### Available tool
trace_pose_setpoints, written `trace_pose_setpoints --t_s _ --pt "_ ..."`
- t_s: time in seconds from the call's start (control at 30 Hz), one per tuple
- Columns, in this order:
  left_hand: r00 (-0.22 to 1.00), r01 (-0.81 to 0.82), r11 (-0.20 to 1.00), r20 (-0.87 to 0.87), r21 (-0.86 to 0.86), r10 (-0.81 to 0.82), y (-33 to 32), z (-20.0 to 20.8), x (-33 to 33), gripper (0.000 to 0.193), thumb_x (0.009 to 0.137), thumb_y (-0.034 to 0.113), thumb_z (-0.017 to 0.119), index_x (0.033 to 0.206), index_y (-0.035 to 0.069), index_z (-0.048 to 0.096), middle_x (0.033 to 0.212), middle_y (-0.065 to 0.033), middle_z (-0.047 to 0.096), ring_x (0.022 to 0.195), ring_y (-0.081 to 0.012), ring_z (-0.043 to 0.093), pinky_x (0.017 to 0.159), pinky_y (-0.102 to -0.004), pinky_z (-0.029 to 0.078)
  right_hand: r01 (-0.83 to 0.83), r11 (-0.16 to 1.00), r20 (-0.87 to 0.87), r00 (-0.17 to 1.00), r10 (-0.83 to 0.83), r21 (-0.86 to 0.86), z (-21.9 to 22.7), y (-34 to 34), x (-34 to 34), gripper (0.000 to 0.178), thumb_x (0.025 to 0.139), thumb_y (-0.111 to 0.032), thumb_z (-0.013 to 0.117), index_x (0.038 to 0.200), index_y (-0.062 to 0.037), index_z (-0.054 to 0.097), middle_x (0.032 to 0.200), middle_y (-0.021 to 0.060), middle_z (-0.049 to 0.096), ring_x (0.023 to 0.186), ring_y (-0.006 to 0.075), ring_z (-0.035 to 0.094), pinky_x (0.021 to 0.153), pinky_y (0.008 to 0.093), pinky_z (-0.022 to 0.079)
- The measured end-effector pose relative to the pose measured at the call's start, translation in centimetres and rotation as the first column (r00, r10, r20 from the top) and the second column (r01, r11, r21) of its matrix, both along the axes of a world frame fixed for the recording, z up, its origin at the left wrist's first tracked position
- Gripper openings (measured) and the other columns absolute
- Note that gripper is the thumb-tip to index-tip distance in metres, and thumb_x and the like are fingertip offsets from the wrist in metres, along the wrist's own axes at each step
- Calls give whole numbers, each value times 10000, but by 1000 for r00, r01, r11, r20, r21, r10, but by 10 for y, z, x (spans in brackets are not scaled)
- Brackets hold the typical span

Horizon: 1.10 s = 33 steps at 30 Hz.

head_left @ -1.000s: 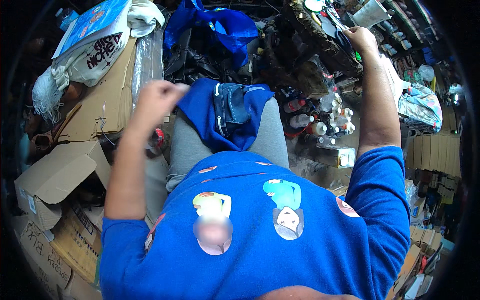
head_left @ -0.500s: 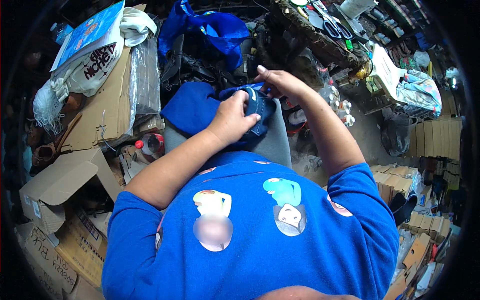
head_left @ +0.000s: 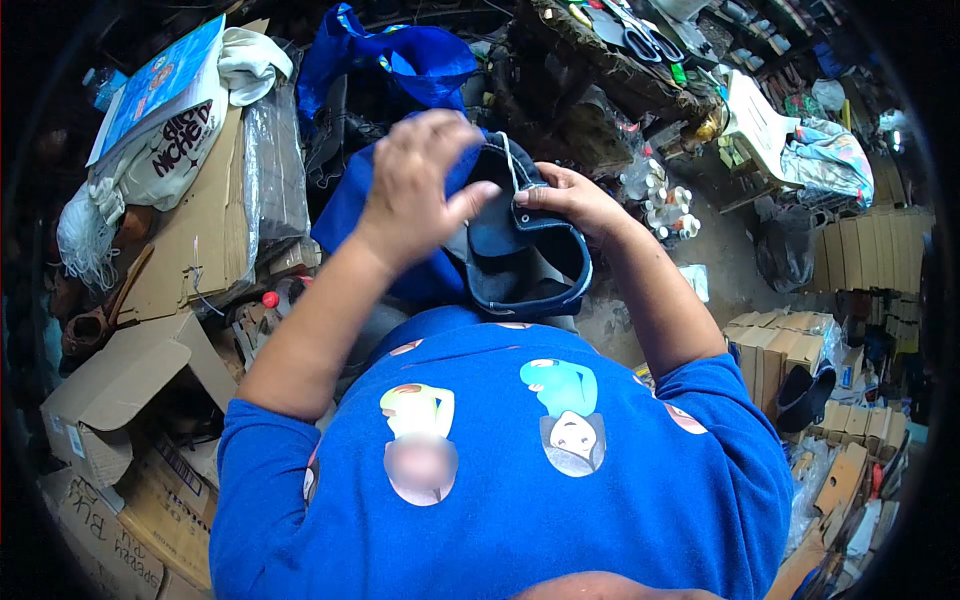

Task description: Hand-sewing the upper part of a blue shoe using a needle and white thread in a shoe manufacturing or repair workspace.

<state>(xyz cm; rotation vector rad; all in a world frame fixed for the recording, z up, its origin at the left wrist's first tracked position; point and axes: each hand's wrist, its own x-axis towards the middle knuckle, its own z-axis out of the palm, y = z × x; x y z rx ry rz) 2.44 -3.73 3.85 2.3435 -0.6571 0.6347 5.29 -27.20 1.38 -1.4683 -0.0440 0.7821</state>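
Observation:
A dark navy shoe upper (head_left: 545, 265) sits in front of my belly, its hollow facing up, with a small eyelet and a thin pale cord (head_left: 508, 150) along its edge. My right hand (head_left: 575, 200) pinches the upper's rim between thumb and fingers. Raised at the upper's left side is my left hand (head_left: 420, 180), fingers stretched and thumb apart, slightly blurred, with nothing seen in it. Blue cloth (head_left: 345, 205) lies beneath and left of the upper, over my lap.
Flattened cardboard (head_left: 195, 240) and an open carton (head_left: 125, 390) are stacked at left. A bright blue bag (head_left: 430, 65) lies ahead. Scissors (head_left: 650, 42) rest on a cluttered bench at the far right. Small bottles (head_left: 670, 205) and a white chair (head_left: 755, 120) stand to the right.
My left hand has let go of the dark piece and lifted up and left. The shoe upper has turned and opened toward me, and my right hand now grips its rim.

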Motion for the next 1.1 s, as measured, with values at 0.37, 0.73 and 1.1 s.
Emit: trace_pose_setpoints --t_s 0.37,0.73,1.1 --pt "953 -200 977 -215 79 213 39 -35 46 419 860 281 666 1200 42 615 1143 -141 647 1036 -230 627 891 -337 490 38 991 -94 995 -26 131 1 -21 -5 486 779 -175 729 1185 -3 525 1014 80 641 877 133 636 834 278 510" --pt "852 -70 886 -490 -458 -186 -12 -27 44 243 855 232 713 966 18 680 779 -18 671 721 -61 583 669 -235 478 -52 997 125 990 59 -62 6 9 0 537 782 -147 758 1227 38 522 1015 57 648 875 93 615 805 249 501" --pt "846 -128 934 -528 -333 -72 -17 -12 40 255 847 260 711 944 26 680 762 -48 679 712 -85 604 651 -266 484 83 899 357 930 85 -431 25 13 6 481 787 -373 755 1023 40 679 822 104 707 755 133 660 705 274 518"
